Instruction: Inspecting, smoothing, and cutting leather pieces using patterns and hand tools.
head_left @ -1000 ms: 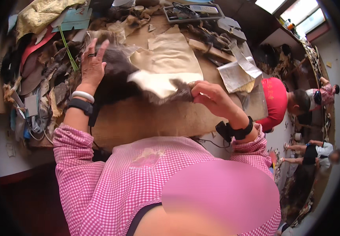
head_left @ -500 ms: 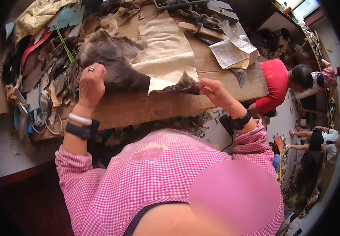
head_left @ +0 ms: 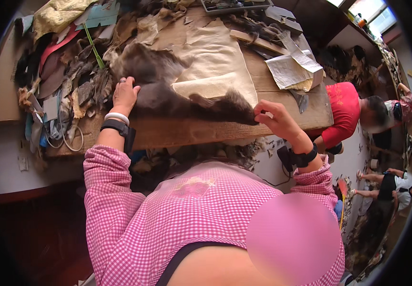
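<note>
A dark brown fur pelt (head_left: 153,93) lies along the near edge of the wooden table, partly over a cream sheet of cloth or leather (head_left: 215,57). My left hand (head_left: 126,95), with a ring and a white bangle, presses on the pelt's left part, its fingers closed on the fur. At the other end, my right hand (head_left: 278,119) pinches the tip of a narrow strip of the pelt between thumb and fingers. That strip stretches rightward across the cream sheet's near edge. My left fingertips are partly buried in the fur.
Fur scraps (head_left: 84,88) heap at the table's left, with a green strip (head_left: 93,45) among them. Crumpled paper (head_left: 289,69), a wooden bar (head_left: 258,42) and a grey tray (head_left: 237,5) lie farther back. A person in red (head_left: 343,112) bends beside the table's right end.
The strip of pelt at the right is drawn out straighter, covering more of the cream sheet's near edge. My left hand has flattened from a raised fist onto the fur. The view has shifted slightly.
</note>
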A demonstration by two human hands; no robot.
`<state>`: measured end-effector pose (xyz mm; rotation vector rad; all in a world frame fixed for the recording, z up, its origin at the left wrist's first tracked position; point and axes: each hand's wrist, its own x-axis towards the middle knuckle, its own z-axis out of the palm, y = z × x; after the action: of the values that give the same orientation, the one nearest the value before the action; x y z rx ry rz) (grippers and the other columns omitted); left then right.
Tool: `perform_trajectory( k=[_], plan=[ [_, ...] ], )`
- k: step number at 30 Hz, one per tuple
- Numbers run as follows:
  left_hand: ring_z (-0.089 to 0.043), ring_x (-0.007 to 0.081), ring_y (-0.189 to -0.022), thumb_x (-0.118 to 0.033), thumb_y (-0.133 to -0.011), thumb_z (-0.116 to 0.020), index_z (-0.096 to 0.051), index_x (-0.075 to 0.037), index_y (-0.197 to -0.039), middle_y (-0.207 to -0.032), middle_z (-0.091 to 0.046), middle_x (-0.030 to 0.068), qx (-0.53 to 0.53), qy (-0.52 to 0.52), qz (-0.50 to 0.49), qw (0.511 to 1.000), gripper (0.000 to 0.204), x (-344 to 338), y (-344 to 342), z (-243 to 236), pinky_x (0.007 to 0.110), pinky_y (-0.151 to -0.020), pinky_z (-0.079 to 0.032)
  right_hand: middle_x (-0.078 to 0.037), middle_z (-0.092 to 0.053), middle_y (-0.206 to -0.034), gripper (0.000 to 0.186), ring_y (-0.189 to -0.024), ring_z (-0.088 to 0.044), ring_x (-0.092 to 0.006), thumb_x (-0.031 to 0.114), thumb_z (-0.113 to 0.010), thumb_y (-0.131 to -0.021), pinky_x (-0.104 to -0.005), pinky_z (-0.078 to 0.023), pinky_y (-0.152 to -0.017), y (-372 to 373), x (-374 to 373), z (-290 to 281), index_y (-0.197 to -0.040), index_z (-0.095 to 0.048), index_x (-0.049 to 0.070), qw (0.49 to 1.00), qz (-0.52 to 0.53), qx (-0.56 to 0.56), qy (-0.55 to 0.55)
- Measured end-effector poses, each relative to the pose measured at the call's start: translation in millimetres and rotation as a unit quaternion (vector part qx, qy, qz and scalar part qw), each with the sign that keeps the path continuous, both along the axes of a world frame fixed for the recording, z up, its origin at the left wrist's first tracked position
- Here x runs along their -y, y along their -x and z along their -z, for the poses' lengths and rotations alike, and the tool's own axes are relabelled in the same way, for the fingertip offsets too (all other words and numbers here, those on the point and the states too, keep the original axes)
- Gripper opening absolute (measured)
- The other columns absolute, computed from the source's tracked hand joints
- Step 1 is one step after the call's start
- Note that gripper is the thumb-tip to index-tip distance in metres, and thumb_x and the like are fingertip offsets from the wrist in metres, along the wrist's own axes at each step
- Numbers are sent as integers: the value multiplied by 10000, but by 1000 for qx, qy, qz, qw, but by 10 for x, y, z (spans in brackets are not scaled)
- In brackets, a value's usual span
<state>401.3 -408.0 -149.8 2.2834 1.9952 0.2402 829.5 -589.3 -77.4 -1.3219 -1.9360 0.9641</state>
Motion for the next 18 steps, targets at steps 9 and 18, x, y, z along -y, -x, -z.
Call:
perform_trajectory(
  k=[9,18],
  plan=[
    [-612,384,-807,-121,-876,-577,-584,-31,-855,-809,-623,179,151,-100,79,980,93,622,47,-318,452,-691,-462,-129,-648,-806,114,-794,-628,-335,36,-622,-803,-399,-472,-671,-323,171,406,-892,-551,48,992,22,123,-1],
    [-520,52,-652,-61,-879,-605,-606,-2,-851,-709,-575,-11,384,318,-33,866,65,2101,201,-684,208,-597,-412,-123,-645,-844,158,-837,-634,-313,200,-617,-858,-405,-489,-711,-309,-413,212,-946,-603,70,968,-24,242,-68]
  ],
)
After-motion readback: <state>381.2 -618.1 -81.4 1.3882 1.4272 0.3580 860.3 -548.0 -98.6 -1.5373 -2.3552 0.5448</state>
